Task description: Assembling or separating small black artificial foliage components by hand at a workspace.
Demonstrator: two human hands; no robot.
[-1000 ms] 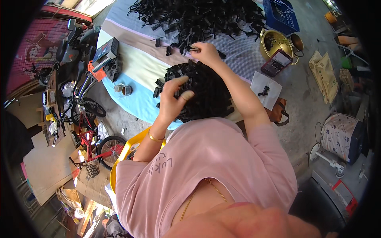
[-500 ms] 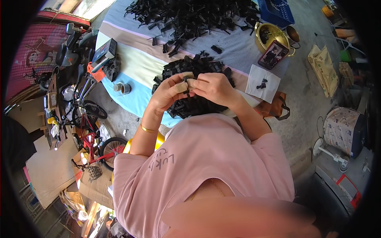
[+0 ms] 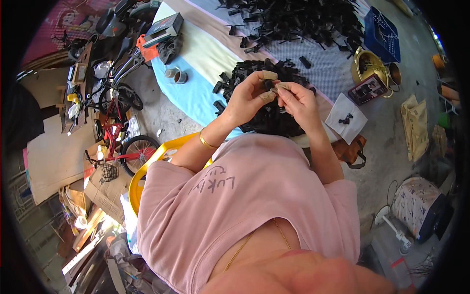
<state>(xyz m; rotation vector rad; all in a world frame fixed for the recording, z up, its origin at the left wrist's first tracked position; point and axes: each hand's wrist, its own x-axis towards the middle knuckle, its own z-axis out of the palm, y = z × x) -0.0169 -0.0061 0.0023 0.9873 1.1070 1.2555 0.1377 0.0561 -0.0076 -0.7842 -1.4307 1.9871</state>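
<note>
My left hand [image 3: 247, 100] and my right hand [image 3: 299, 102] meet over a heap of black plastic parts [image 3: 254, 68] at the near side of the cloth-covered table. Tan wraps cover several fingertips. A small black plastic part [image 3: 268, 85] shows between the thumb and index finger of my left hand, which are closed around it. Close against it, the right thumb and fingers pinch together; their tips hide what they hold. A far larger pile of similar black parts [image 3: 298, 22] spreads over the far side of the table.
On the right, a white paper [image 3: 356, 111] carries a few small black pieces [image 3: 345, 119]. Behind it a phone [image 3: 367, 90] leans by a gold-coloured pot [image 3: 362, 56], near a blue basket [image 3: 372, 36]. Leftward are a cup [image 3: 180, 77], a box [image 3: 166, 27] and a bicycle [image 3: 115, 134].
The whole view has shifted, so the table sits farther right and higher. My hands have drawn slightly apart, and the right fingers have turned into a pinch beside the left fingertips.
</note>
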